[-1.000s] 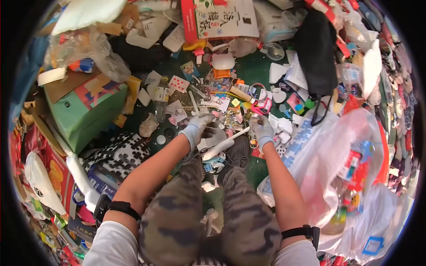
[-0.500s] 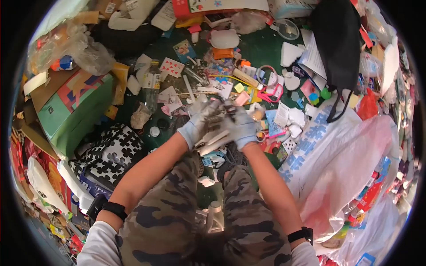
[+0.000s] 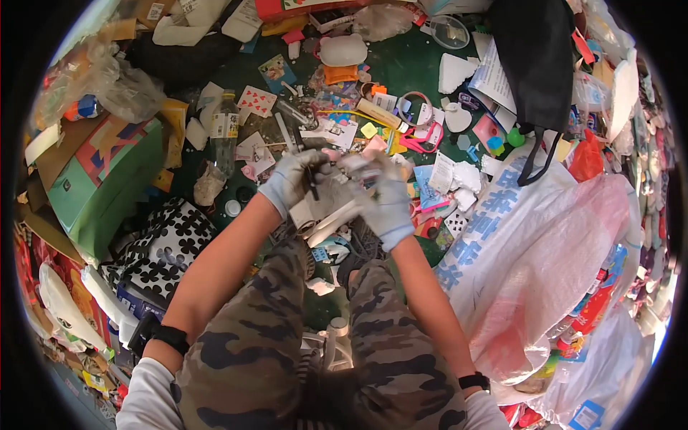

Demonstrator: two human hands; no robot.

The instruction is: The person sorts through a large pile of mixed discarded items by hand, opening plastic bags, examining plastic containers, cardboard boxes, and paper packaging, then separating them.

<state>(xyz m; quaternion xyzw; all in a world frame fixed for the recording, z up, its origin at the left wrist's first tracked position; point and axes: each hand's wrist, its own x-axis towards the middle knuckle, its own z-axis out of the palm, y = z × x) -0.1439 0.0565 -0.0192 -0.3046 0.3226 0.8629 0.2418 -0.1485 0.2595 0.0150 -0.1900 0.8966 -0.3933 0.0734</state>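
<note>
Both my hands wear light gloves and are over the middle of a pile of mixed small items. My left hand (image 3: 292,180) is closed on a dark, thin, stick-like item (image 3: 313,185). My right hand (image 3: 385,202) is bent over beside it and blurred, and what its fingers hold, if anything, cannot be made out. Below and between the hands lie pale pieces (image 3: 335,223). Above them are a playing card (image 3: 256,102), pink scissors (image 3: 424,137) and a beige tube (image 3: 380,113).
A clear bottle (image 3: 225,135) lies left of the pile. Further left are a green box (image 3: 107,188) and a black-and-white patterned bag (image 3: 166,247). A large white sack (image 3: 530,251) lies on the right, below a black bag (image 3: 534,72).
The hands have moved apart a little, the left one leftward and up. The dark stick-like item now shows clearly at my left hand. The whole view has shifted slightly.
</note>
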